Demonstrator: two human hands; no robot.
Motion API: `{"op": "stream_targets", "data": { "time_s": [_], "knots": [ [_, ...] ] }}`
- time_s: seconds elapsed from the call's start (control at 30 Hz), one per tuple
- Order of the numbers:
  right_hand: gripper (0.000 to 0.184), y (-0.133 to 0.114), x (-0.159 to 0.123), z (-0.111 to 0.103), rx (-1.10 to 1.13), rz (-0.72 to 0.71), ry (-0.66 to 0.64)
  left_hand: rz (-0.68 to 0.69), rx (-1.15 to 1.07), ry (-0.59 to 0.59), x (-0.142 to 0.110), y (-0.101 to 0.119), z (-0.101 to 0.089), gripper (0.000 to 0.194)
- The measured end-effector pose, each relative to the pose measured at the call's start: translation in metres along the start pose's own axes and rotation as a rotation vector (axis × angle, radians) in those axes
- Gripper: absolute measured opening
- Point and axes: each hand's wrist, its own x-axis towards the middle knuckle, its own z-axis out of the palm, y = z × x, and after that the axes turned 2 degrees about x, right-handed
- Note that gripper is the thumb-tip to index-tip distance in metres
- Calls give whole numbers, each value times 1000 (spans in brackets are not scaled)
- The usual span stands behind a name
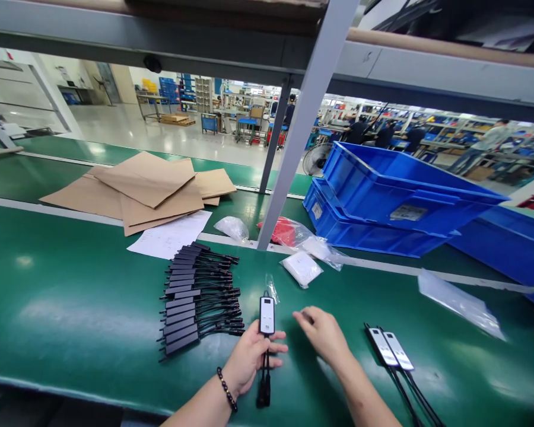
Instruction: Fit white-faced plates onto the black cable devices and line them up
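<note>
The left hand (250, 357) grasps a white-faced device (267, 315) between thumb and fingers, holding it upright over the tabletop (93, 350) near the near edge, with its cable (264, 379) hanging past the palm. The right hand (324, 337) is curled just beside it, apart from the device; whether its fingertips pinch anything cannot be told.

The left grip looks light, so a tug on the dangling cable could twist the device loose and drop it. A small clear strip (271, 289) by the device's top could be brushed away. To the left, black units (181, 320) overlap in a fanned row, their leads close together; a sleeve-height sweep of the left forearm might snag them. Two more white-faced devices (389, 347) lie side by side toward the tabletop's right end, where the right elbow could knock them.

Near the far edge, a clear bag (296, 232) holds something red, and a packet (301, 268) something white. Stacked blue crates (396, 201) stand farther right; their contents are hidden.
</note>
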Motion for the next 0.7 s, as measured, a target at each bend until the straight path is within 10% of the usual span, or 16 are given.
{"op": "stream_targets", "data": {
  "time_s": [0.33, 0.7],
  "knots": [
    [20, -36, -60, 37, 36, -119, -58, -60, -23, -243, -6, -5, -1, 60],
    [28, 88, -112, -7, -482, 223, 48, -163, 250, -358, -9, -16, -8, 53]
  ]
}}
